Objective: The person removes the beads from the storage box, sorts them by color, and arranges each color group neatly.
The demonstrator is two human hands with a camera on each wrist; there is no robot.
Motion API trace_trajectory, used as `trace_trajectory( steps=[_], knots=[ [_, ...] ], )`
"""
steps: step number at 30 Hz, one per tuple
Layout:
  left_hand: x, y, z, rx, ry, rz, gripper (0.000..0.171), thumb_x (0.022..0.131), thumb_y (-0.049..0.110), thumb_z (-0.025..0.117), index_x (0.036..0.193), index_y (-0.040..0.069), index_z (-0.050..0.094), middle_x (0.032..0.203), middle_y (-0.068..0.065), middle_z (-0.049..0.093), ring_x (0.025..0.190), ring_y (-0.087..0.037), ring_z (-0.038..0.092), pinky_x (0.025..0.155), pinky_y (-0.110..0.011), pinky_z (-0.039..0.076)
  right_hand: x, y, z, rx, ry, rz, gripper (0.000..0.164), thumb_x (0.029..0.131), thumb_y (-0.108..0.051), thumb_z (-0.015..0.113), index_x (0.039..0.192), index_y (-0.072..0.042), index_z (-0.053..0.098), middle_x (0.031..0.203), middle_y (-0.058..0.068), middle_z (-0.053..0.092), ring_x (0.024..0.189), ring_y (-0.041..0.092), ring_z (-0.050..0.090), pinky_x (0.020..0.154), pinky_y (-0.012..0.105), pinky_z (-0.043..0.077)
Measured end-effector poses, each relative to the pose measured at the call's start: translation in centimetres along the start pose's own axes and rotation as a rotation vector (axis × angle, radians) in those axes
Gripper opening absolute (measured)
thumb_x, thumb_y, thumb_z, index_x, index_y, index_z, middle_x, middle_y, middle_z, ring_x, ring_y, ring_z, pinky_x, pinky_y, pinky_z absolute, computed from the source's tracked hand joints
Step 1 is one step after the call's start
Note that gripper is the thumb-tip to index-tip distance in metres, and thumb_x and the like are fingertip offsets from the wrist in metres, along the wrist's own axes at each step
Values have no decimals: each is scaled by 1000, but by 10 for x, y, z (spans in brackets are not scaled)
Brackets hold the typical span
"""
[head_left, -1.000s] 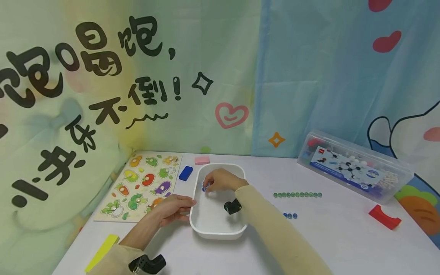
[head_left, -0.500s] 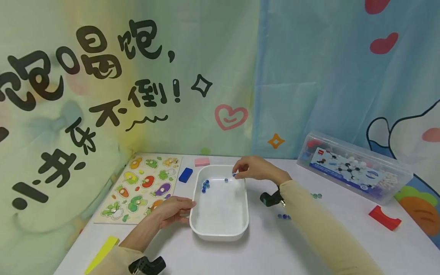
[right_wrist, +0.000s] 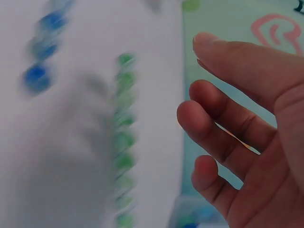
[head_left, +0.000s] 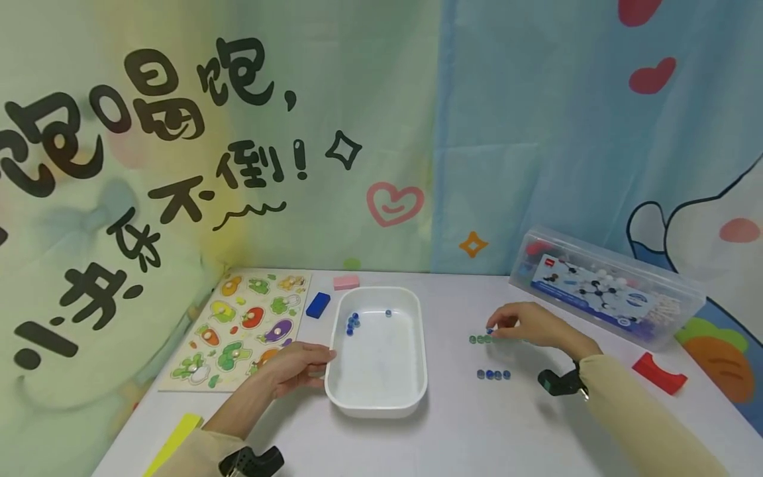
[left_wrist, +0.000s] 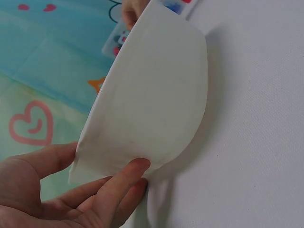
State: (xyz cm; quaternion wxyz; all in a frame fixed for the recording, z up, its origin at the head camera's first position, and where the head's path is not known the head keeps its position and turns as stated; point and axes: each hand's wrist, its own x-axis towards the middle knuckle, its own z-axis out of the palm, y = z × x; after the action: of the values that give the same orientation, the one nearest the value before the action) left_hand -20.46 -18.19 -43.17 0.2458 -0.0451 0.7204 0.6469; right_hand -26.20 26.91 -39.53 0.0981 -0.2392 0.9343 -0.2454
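Note:
My left hand (head_left: 298,366) grips the left side of a white tray (head_left: 378,377); in the left wrist view the thumb is at the rim and the fingers lie against the wall. Inside the tray are a small cluster of blue marbles (head_left: 353,323) and one apart at the back. My right hand (head_left: 533,324) is over a row of green marbles (head_left: 480,339) right of the tray, with a blue marble (head_left: 490,330) at its fingertips. That marble does not show in the right wrist view. A short row of blue marbles (head_left: 493,375) lies nearer me.
A vegetable puzzle board (head_left: 238,331) lies at left, with blue (head_left: 318,305) and pink (head_left: 346,283) blocks by the tray. A clear lidded box (head_left: 608,291) stands at back right, near a red curved block (head_left: 659,373). A yellow piece (head_left: 174,442) lies front left.
My right hand has moved from inside the tray, over its back right rim, to above the green row, carrying a blue marble. My left hand stays on the tray.

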Motion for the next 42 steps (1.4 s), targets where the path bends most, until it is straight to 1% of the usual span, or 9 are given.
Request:
trace_trajectory(
  steps=[5, 7, 12, 15, 19, 23, 30, 38, 42],
  knots=[
    [0, -2, 0, -14, 15, -7, 48, 93, 21, 65, 129, -10, 54, 111, -14, 70, 96, -20, 70, 81, -36, 61, -22, 19, 12, 30, -12, 10, 21, 88, -26, 70, 104, -13, 71, 99, -2, 70, 85, 5, 56, 69, 22, 49],
    [0, -2, 0, -19, 4, -1, 49, 93, 21, 65, 129, -10, 53, 112, -14, 69, 97, -20, 70, 81, -36, 61, -29, 23, 16, 33, -16, 18, 20, 88, -25, 70, 104, -13, 71, 102, 0, 70, 87, 5, 56, 71, 22, 50],
    [-3, -2, -1, -15, -35, 19, 52, 94, 24, 65, 131, -10, 51, 112, -13, 70, 96, -18, 70, 81, -34, 61, -39, 35, 24, 51, -30, 16, 19, 87, -24, 70, 103, -13, 71, 101, 0, 70, 86, 2, 56, 72, 21, 51],
    [-3, -1, -1, -13, -38, 22, 52, 94, 24, 64, 131, -10, 52, 112, -13, 70, 96, -18, 70, 81, -33, 61, -43, 41, 28, 56, -42, 18, 19, 87, -25, 71, 102, -13, 71, 100, 1, 71, 87, 2, 58, 71, 20, 52],
    [-3, 0, -2, -15, -38, 22, 51, 94, 24, 64, 130, -10, 52, 112, -13, 70, 96, -19, 70, 81, -33, 61, -47, 42, 31, 55, -45, 41, 19, 86, -27, 72, 100, -14, 71, 100, 0, 71, 89, 5, 58, 72, 20, 51],
    [-2, 0, -3, -19, -36, 19, 51, 93, 24, 65, 130, -9, 52, 113, -13, 69, 97, -19, 70, 81, -34, 61, -49, 42, 33, 64, -35, 50, 20, 85, -30, 73, 99, -16, 71, 97, -3, 68, 86, 2, 54, 71, 19, 49],
    [-1, -1, -3, -29, -29, 17, 52, 93, 24, 65, 130, -10, 52, 113, -13, 68, 96, -17, 69, 81, -34, 61, -49, 41, 36, 85, -29, 14, 18, 84, -28, 74, 97, -16, 72, 88, -6, 59, 76, -1, 46, 65, 18, 43],
    [-1, -1, -2, -21, -23, 14, 51, 93, 24, 66, 129, -10, 54, 109, -12, 70, 95, -18, 70, 80, -34, 61, -50, 42, 38, 89, -26, 19, 19, 84, -29, 75, 97, -16, 71, 88, -6, 59, 76, -1, 45, 64, 18, 43],
    [-2, -1, -2, -22, -22, 10, 51, 93, 24, 66, 129, -9, 53, 110, -12, 70, 94, -17, 70, 80, -33, 61, -51, 43, 38, 96, -45, 25, 22, 83, -31, 75, 99, -15, 71, 89, -5, 59, 77, -1, 45, 64, 18, 43]
  ],
)
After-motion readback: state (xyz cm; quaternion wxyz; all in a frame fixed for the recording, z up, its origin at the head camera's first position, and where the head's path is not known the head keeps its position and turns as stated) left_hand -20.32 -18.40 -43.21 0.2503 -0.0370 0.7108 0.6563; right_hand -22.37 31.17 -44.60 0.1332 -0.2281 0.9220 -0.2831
